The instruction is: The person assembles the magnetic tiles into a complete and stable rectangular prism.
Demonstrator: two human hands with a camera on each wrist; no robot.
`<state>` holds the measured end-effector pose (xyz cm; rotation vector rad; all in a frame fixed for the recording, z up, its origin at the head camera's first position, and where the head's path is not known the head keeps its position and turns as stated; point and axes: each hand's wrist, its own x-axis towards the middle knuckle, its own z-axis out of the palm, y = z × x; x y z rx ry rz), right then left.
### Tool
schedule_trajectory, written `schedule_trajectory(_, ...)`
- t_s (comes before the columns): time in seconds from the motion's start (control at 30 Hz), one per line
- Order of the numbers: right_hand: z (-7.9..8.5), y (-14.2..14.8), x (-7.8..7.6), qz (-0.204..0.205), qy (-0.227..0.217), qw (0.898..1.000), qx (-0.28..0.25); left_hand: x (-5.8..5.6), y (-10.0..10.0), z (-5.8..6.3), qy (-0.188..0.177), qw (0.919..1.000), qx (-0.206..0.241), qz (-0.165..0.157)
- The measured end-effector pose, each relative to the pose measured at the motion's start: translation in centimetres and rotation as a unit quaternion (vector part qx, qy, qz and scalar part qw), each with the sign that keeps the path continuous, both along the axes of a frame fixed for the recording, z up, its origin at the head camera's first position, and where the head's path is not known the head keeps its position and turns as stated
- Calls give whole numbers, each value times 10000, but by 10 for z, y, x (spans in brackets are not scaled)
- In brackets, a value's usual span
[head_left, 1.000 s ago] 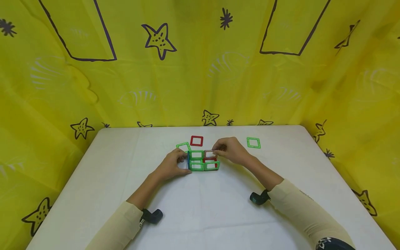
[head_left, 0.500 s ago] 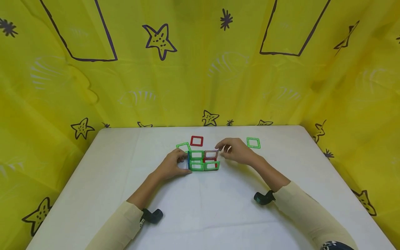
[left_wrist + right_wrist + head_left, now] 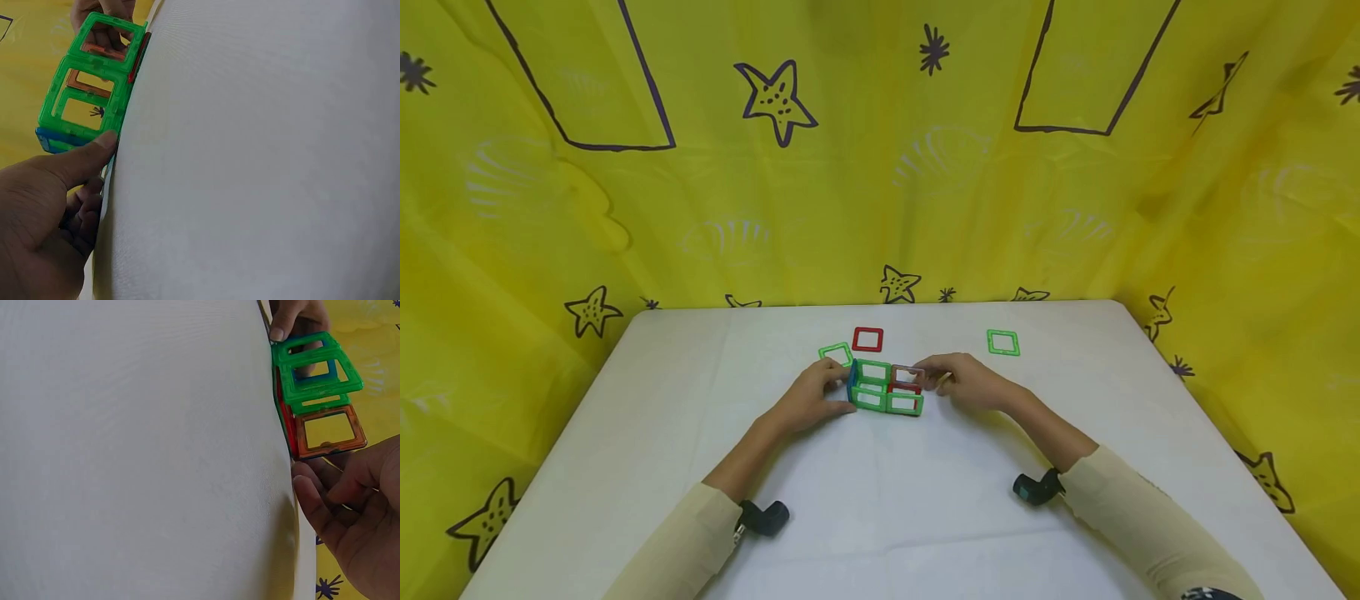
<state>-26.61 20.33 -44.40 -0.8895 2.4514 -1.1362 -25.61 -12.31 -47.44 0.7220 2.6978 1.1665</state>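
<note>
A small open box of magnetic tiles (image 3: 904,412) stands on the table, its green frames at front and back. Blue tile (image 3: 852,383) forms its left end. My left hand (image 3: 808,398) grips that end, thumb at the front lower corner and fingers behind. At the back right stands an orange-brown tile (image 3: 331,449), over a red tile (image 3: 286,422) lying flat. My right hand (image 3: 973,383) is at the box's right end with fingers loosely bent, fingertips right at the orange-brown tile's edge and low by the table. The right end has no upright tile.
Behind the box lie a loose red square tile (image 3: 856,339) and a loose green tile (image 3: 835,347). Another green tile (image 3: 991,342) lies farther right. The white-covered table (image 3: 850,517) meets a yellow curtain (image 3: 820,225) at its far edge.
My right hand let go of the orange-brown tile, drew back right, then came back lower to the box's right end. The box has turned slightly, its right end nearer me. My left hand kept its grip.
</note>
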Motion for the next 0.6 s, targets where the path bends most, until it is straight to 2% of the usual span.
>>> schedule_trajectory(0.13,0,2,8,86,-233,9996,-137,-1,5,-1,223,9994,87,253)
schedule_trajectory(0.27,1,4,19,452,-958,9937,-376,0,9,-2,328,9982,101,501)
schedule_trajectory(0.33,3,3,22,523,-1107,9916,-425,0,11,-3,331,9976,53,598)
schedule_trajectory(0.4,5,1,22,409,-826,9949,-404,0,13,-3,363,9971,3,664)
schedule_trajectory(0.53,5,-9,8,-170,111,9990,-389,0,15,-3,415,9974,-52,580)
schedule_trajectory(0.6,4,-15,-1,-264,199,9984,-467,0,17,-3,437,9979,-59,466)
